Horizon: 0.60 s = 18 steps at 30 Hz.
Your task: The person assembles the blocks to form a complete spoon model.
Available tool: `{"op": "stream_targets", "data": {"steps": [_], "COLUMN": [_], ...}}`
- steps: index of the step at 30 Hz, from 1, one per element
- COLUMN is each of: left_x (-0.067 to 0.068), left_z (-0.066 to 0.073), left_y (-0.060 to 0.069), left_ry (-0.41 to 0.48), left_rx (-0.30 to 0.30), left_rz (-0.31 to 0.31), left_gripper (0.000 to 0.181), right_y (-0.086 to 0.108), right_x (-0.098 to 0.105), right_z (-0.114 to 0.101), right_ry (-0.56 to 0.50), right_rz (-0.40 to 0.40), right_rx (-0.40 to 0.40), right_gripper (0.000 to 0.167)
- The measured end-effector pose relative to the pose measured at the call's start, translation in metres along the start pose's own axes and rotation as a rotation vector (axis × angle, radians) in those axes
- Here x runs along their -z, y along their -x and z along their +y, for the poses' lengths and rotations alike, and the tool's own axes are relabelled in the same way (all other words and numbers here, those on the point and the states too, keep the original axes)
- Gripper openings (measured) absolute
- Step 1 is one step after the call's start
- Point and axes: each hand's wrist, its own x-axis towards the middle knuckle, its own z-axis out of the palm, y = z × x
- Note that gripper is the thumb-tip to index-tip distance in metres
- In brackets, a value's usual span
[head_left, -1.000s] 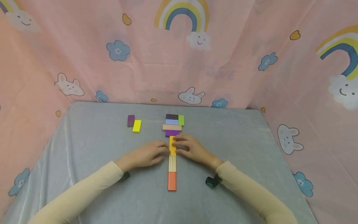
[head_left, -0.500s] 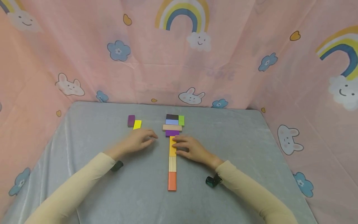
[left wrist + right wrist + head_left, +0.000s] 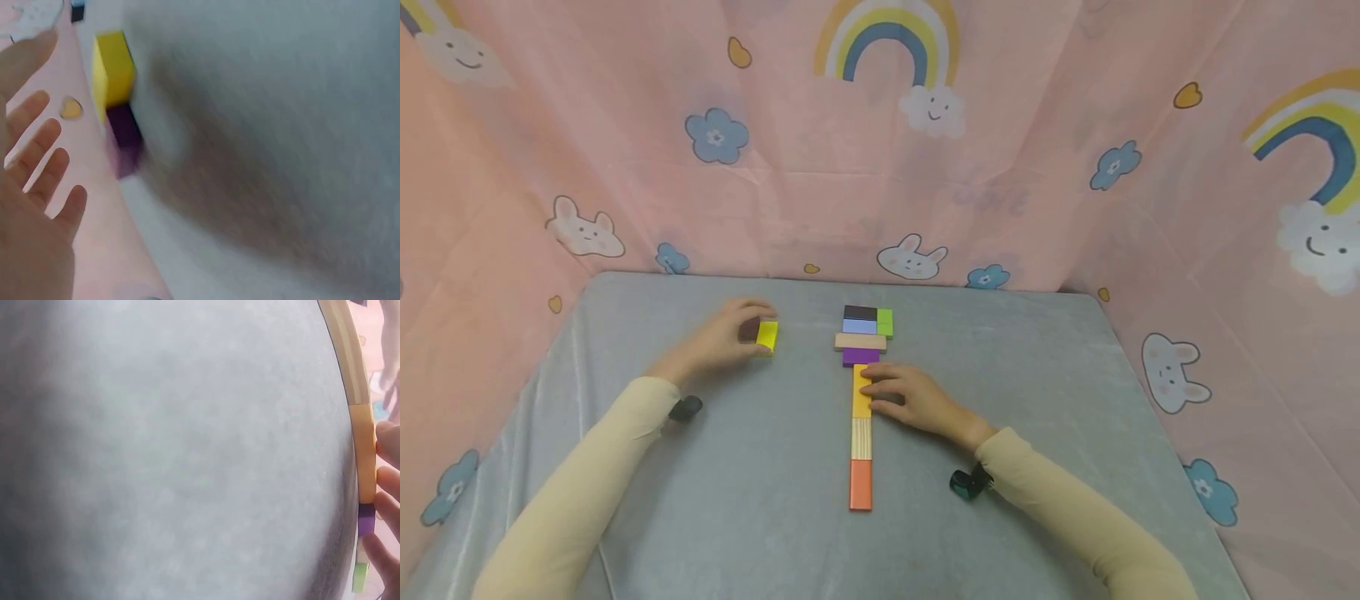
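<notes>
My left hand [image 3: 726, 336] hovers over a bright yellow block [image 3: 767, 337] and a dark purple block [image 3: 748, 330] at the table's back left. Its thumb and fingers are spread at either side of the pair; the left wrist view shows the fingers extended, holding neither the yellow block [image 3: 117, 65] nor the purple one [image 3: 128, 139]. My right hand [image 3: 919, 402] rests its fingertips on the orange-yellow block [image 3: 859, 408], with the fingers loosely bent. Below that block lie a ridged beige block [image 3: 862, 438] and an orange-red block [image 3: 861, 485] in one column.
At the column's top sits a violet block [image 3: 860, 357], then a beige plank [image 3: 861, 342], a light blue block [image 3: 859, 327], a black block [image 3: 860, 313] and a green piece [image 3: 885, 323]. A grey cloth [image 3: 737, 517] covers the table. Behind hangs a pink curtain [image 3: 820, 192].
My left hand has left the orange-yellow block and moved back and left to the yellow and dark purple blocks. The right hand stays at the orange-yellow block.
</notes>
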Motion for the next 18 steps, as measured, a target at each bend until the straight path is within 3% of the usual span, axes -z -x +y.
{"op": "stream_targets", "data": {"steps": [8,18], "left_x": [-0.002,-0.002], "left_z": [-0.030,-0.029], "left_y": [-0.001,-0.005], "left_ry": [-0.017,-0.014], "left_rx": [0.059,0.085], "left_rz": [-0.038,-0.049], "left_gripper": [0.068,0.065], "right_y": [-0.001,0.000], "right_x": [0.000,0.000], "right_z": [-0.001,-0.002], "right_ry": [-0.014,-0.024], "right_rz": [0.002,0.007], "right_rx": [-0.022,-0.026], "right_gripper": [0.027,0.026]}}
